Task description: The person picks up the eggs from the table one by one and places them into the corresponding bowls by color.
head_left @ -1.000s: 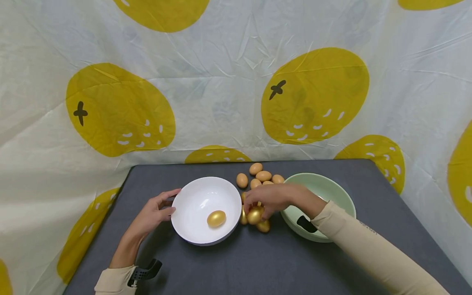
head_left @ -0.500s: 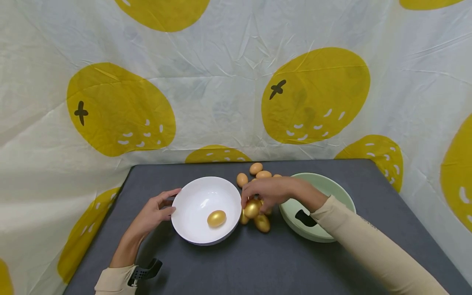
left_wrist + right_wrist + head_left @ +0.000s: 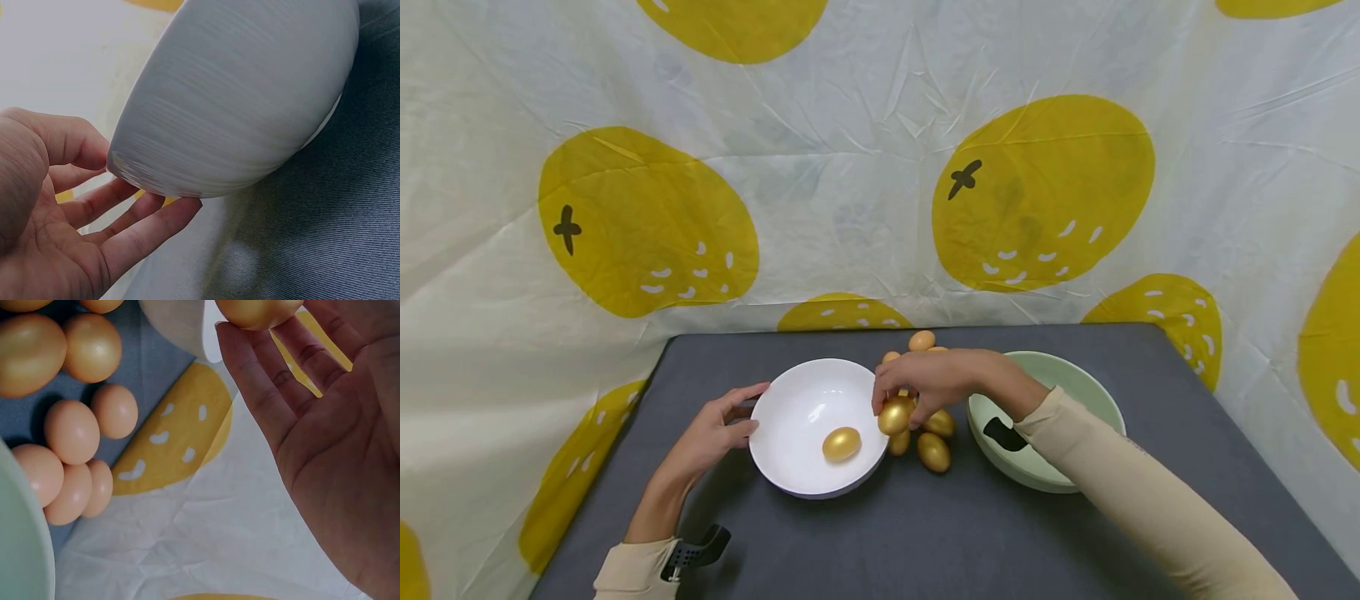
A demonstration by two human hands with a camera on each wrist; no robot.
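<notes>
My left hand [image 3: 711, 429] steadies the left side of a white bowl [image 3: 793, 408], thumb at its rim and fingers against the outer wall in the left wrist view. One golden egg [image 3: 842, 445] lies inside that bowl. Between the fingertips and thumb of my right hand [image 3: 928, 379] is another golden egg [image 3: 895, 416], overlapping the bowl's right rim in the head view. Several more golden eggs [image 3: 933, 452] rest on the table just right of the bowl. Behind them sit several brown eggs [image 3: 72, 431], partly hidden by the right hand in the head view.
A pale green bowl [image 3: 1093, 392] stands on the right, under my right forearm, which hides part of it. The dark grey table [image 3: 865, 542] backs onto a white curtain [image 3: 842, 208] with large yellow fruit prints.
My right hand has lifted a golden egg from the pile and carried it left to the white bowl's rim. The left hand and both bowls stay in place.
</notes>
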